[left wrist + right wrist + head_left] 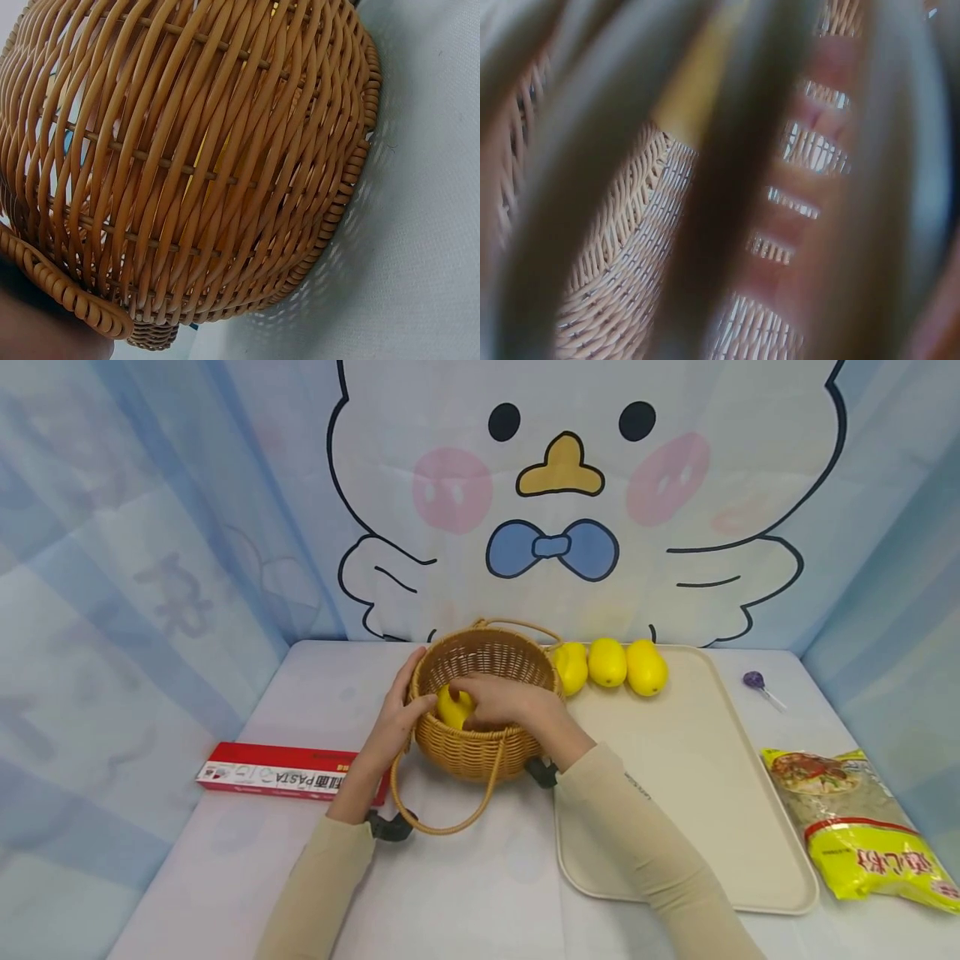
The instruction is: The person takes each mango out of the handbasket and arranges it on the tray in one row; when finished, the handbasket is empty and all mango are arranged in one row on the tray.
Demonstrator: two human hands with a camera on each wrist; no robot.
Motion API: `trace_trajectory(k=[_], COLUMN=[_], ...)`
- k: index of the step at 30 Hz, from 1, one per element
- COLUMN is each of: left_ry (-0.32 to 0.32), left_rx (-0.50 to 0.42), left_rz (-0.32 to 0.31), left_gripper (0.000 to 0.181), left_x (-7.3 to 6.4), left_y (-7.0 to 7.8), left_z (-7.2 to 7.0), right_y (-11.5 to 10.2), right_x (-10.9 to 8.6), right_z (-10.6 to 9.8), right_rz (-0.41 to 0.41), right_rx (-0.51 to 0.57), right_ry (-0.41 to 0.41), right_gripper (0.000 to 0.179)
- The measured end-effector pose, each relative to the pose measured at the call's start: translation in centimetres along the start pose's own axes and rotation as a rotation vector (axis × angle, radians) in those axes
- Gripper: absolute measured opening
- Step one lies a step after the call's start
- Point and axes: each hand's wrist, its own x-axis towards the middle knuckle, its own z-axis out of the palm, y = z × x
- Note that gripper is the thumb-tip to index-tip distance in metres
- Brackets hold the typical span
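In the head view, a round wicker basket [468,756] stands mid-table, its front handle hanging down. My left hand [395,714] holds its left rim, thumb over the edge and fingers along the outer side. My right hand [498,700] reaches inside, with its fingers curled at a yellow lemon [454,708] that it partly covers. Through the weave in the left wrist view, a bit of yellow shows inside the basket [187,150]. Blurred strands cross the right wrist view, where the fingers [780,225] are seen against the inner wicker.
A beige tray [675,793] lies right of the basket, with three yellow lemons [607,662] in a row at its far edge. Beyond it are a purple lollipop [754,681] and a yellow-labelled food bag [862,831]. A red-and-white pasta box [277,771] lies at left, partly behind the left forearm.
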Motion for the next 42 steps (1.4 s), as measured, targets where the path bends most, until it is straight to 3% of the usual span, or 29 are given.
trace_trajectory(k=[12, 20, 27, 36, 42], left_ry=[0.005, 0.000, 0.004, -0.013, 0.002], left_rx=[0.004, -0.005, -0.010, -0.010, -0.014], left_rz=[0.014, 0.021, 0.020, -0.002, -0.004], left_gripper=[0.071, 0.070, 0.071, 0.075, 0.073], left_x=[-0.1, 0.0, 0.0, -0.6, -0.1], left_y=[-0.3, -0.2, -0.1, 2.2, 0.4], left_z=[-0.2, -0.1, -0.1, -0.1, -0.2], right_y=[0.4, 0.3, 0.2, 0.3, 0.5], right_x=[0.3, 0.0, 0.3, 0.9, 1.1], right_z=[-0.1, -0.1, 0.0, -0.1, 0.0], right_rz=[0.030, 0.069, 0.036, 0.019, 0.013], right_rx=[-0.012, -0.041, -0.049, -0.048, -0.011], right_ry=[0.043, -0.041, -0.087, -0.164, -0.181], right_gripper=[0.039, 0.068, 0.069, 0.067, 0.066])
